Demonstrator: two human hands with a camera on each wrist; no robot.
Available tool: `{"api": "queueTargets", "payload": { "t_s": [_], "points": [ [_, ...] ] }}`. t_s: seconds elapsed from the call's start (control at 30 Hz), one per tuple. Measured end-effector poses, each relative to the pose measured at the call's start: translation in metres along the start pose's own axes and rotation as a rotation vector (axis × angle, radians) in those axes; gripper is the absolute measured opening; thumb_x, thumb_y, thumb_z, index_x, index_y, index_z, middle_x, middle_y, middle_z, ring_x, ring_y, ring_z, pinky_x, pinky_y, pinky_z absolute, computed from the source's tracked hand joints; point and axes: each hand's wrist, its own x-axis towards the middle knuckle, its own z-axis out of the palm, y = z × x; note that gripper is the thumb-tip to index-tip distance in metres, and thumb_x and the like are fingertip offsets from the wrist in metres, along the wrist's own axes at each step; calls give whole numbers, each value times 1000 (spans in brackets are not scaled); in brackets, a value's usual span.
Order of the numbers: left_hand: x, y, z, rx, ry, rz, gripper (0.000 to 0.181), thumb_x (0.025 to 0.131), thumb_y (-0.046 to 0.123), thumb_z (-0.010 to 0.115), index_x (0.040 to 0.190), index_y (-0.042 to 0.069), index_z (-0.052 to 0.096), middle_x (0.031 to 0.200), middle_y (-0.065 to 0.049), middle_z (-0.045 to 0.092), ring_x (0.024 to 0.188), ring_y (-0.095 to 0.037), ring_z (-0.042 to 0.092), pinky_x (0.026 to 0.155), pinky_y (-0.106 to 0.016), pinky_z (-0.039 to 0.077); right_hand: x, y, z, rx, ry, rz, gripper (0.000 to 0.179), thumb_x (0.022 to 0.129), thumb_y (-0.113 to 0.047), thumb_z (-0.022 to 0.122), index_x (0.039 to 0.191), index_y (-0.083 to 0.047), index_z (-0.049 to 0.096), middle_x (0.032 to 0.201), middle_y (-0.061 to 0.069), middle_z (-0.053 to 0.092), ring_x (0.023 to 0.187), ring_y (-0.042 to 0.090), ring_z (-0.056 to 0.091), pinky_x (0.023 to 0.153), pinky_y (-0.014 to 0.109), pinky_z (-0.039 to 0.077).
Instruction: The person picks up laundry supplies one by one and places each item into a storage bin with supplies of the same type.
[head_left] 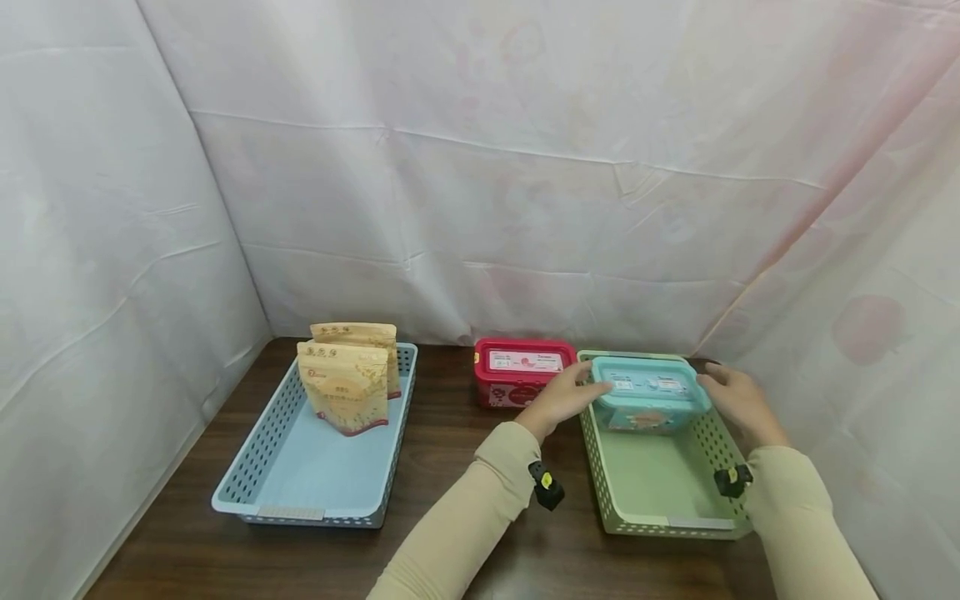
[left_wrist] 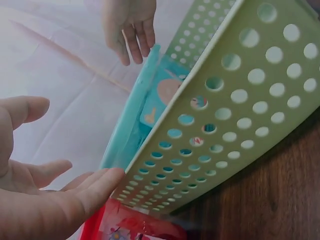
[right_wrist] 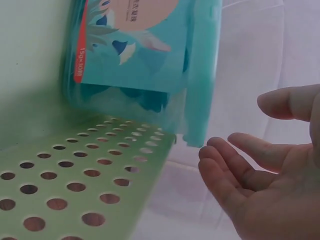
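A teal plastic tub (head_left: 649, 398) with a lid and a printed label sits at the back of the green basket (head_left: 637, 475). At its left end is my left hand (head_left: 564, 398), thumb and fingers spread, with fingertips close to the lid in the head view. My right hand (head_left: 738, 404) is at the other end, its fingers loosely bent beside the lid edge. In the right wrist view the right fingertips (right_wrist: 212, 150) lie just off the lid corner. The left wrist view shows the left fingers (left_wrist: 95, 187) over the basket rim, holding nothing.
A red lidded tub (head_left: 525, 372) stands on the dark wooden table (head_left: 442, 467), left of the green basket. Farther left, a blue basket (head_left: 322, 487) holds two upright tan pouches (head_left: 345, 387). White curtains (head_left: 480, 167) close off the back and sides.
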Motion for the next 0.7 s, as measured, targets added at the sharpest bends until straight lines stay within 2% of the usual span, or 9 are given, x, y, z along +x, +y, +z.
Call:
{"api": "queueTargets", "payload": {
  "t_s": [0.27, 0.43, 0.5, 0.6, 0.7],
  "points": [
    [-2, 4, -13, -15, 19, 19, 66, 99, 44, 62, 154, 14, 41, 149, -11, 47, 137, -27, 44, 107, -48, 42, -8, -21, 2, -54, 31, -48, 77, 105, -50, 36, 156, 6, 21, 153, 35, 28, 137, 58, 25, 104, 71, 29],
    [-4, 4, -25, -18, 42, 18, 65, 98, 42, 63, 153, 14, 42, 149, -11, 48, 132, -26, 49, 102, -45, 48, -9, -32, 6, -23, -6, -88, 74, 107, -46, 37, 155, 8, 20, 152, 36, 30, 136, 56, 29, 105, 68, 32],
    [-4, 4, -30, -14, 53, 12, 66, 98, 42, 63, 153, 12, 42, 149, -11, 48, 130, -27, 50, 99, -46, 50, -8, -35, 9, -27, -18, -109, 72, 107, -42, 38, 154, 9, 21, 150, 37, 31, 135, 56, 31, 104, 67, 34],
    [-4, 4, -41, 12, 90, 14, 67, 97, 44, 63, 153, 12, 43, 149, -11, 48, 131, -27, 49, 101, -48, 48, -5, -39, 16, -82, -20, -129, 71, 107, -43, 37, 155, 8, 24, 148, 37, 36, 132, 55, 37, 100, 66, 39],
    [-4, 4, -53, -6, 121, 13, 67, 97, 43, 64, 152, 12, 43, 149, -11, 48, 132, -28, 49, 104, -48, 46, -3, -42, 23, -110, -22, -138, 70, 107, -44, 38, 155, 4, 26, 147, 34, 38, 131, 53, 39, 97, 65, 41]
  ]
}}
